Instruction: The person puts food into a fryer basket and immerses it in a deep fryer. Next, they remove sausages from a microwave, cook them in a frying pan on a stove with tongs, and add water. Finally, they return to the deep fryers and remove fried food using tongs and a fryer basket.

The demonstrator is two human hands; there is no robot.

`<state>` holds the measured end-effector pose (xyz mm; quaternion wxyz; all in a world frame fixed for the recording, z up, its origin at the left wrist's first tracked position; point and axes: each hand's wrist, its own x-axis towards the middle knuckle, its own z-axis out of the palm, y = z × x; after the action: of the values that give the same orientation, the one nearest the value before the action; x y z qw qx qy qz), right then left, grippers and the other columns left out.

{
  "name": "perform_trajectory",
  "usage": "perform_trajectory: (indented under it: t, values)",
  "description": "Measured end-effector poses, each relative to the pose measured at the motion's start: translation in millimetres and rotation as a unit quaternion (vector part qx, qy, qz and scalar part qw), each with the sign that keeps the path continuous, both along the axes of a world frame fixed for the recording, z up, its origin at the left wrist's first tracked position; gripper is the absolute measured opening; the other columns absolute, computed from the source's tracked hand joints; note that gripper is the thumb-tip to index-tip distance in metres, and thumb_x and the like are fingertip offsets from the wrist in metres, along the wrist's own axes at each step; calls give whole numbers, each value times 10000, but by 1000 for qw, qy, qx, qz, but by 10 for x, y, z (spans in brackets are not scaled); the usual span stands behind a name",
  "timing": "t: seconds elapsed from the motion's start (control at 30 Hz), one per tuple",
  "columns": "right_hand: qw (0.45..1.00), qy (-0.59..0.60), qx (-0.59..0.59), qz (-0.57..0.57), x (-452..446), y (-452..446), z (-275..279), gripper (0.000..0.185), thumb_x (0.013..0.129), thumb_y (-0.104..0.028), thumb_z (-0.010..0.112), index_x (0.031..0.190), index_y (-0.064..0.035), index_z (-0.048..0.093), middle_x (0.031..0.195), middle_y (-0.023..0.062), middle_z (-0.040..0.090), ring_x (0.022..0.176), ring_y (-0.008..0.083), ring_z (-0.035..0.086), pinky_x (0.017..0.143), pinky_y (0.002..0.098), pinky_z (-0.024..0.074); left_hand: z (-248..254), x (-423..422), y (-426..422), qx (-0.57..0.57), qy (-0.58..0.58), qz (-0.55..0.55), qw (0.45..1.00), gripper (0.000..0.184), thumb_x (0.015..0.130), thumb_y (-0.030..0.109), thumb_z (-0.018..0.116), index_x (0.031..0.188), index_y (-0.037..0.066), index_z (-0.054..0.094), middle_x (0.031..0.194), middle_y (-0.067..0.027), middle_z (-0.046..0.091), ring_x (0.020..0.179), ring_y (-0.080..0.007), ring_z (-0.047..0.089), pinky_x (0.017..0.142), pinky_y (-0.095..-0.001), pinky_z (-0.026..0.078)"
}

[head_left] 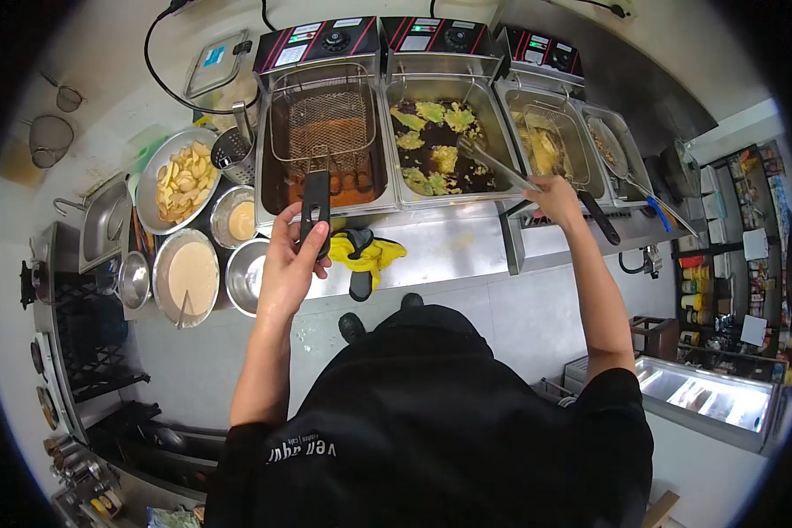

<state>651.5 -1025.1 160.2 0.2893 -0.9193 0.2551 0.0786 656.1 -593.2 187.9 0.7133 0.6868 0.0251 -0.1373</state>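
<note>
Tongs [499, 167], one pair, are grasped in the right hand [554, 197], tips over battered pieces [445, 159] in the middle fryer [444, 201]; the left hand [294, 253] grips one basket [326, 114] by its handle [316, 195]. I count three control boxes [440, 37].

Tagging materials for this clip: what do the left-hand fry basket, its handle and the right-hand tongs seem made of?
Fry basket: metal wire, dull finish, judging by its open mesh.
Handle: probably matte black plastic, from its molded shape; coated metal is possible.
Tongs: likely smooth stainless steel, given their silvery sheen.
</note>
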Motion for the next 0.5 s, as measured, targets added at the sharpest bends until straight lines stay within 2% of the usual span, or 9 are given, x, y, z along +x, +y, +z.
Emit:
perform_trajectory:
  t: [0.03,0.07,0.13,0.17,0.23,0.37,0.47,0.5]
  values:
    - [999,13,-32,-11,18,23,15,343,780,-261,705,1094,-123,685,834,134,698,617,232,677,662,340,524,-4,-9,11,4,-2,0,1000,573,906,220,613,1329,-24,314,910,-96,604,598,-106,555,473,-216,437]
    - [999,13,-31,-11,28,31,33,343,780,-261,705,1094,-123,685,834,134,698,617,232,677,662,340,524,4,-15,10,4,-1,0,1000,573,906,220,613,1329,-24,314,910,-96,604,598,-106,555,473,-216,437]
    - [976,-7,-204,73,23,45,59,329,772,-259,700,1084,-157,689,905,155,690,796,293,676,750,379,521,29,-16,-4,12,-15,-7,1000,574,906,216,613,1331,-25,312,901,-89,605,608,-101,555,480,-212,433]
    - [976,-7,-205,73,22,59,50,329,772,-259,700,1084,-157,689,905,155,690,796,293,676,750,379,521,26,-12,-1,11,-15,-8,1000,574,906,216,613,1331,-25,312,901,-89,605,608,-101,555,480,-212,433]
    - [969,13,-228,93,31,105,3,322,761,-259,701,1074,-183,689,930,162,679,919,329,640,818,412,504,16,-9,4,17,-22,-10,1000,573,907,213,612,1332,-25,310,884,-83,604,617,-98,555,483,-211,431]
    - [965,-10,-242,103,121,291,-148,366,753,-256,709,1111,-189,673,923,173,677,895,324,650,808,410,511,34,-18,14,29,-20,-19,999,572,917,234,598,1353,-1,312,960,-92,627,627,-95,545,519,-204,431]
    - [951,-40,-282,116,98,418,20,271,807,-236,649,1063,-157,686,898,158,677,864,316,657,802,432,510,36,-6,21,48,-20,-24,998,579,917,240,599,1357,1,309,958,-92,626,629,-95,545,521,-203,430]
    - [936,-39,-329,115,55,444,92,226,839,-208,597,1037,-144,684,875,135,679,839,299,664,769,437,513,30,-5,25,45,-24,-26,998,579,917,243,599,1357,1,311,949,-89,624,629,-95,545,519,-204,429]
